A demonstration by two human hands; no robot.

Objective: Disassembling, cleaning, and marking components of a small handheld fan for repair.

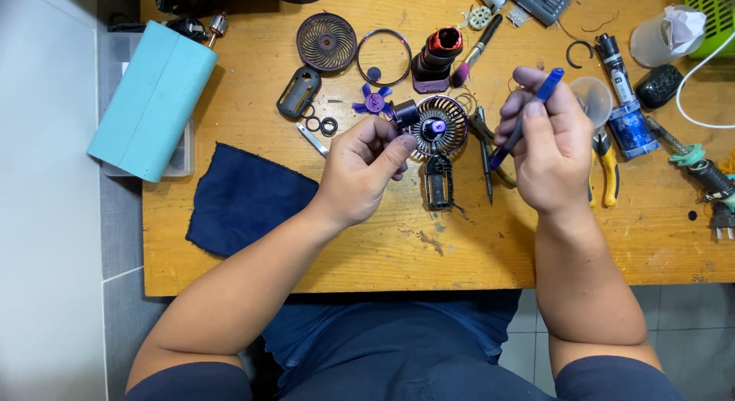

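My left hand (pixel 360 167) pinches a small dark cylindrical motor part (pixel 404 113) over the wooden table (pixel 459 248). Just right of it lies a round black fan grille with a purple hub (pixel 439 126), with a small black frame piece (pixel 439 181) below it. My right hand (pixel 545 144) grips a blue-handled screwdriver (pixel 528 117), tilted with its tip down toward the left. A purple fan blade (pixel 373 103) lies above my left hand.
A dark blue cloth (pixel 245 198) lies left of my hand, a teal case (pixel 153 98) at the left edge. Another grille (pixel 327 42), a ring (pixel 383 56), a red-black housing (pixel 436 60), yellow-handled pliers (pixel 606 167), a tube (pixel 624 102) and a soldering iron (pixel 704 171) crowd the far side.
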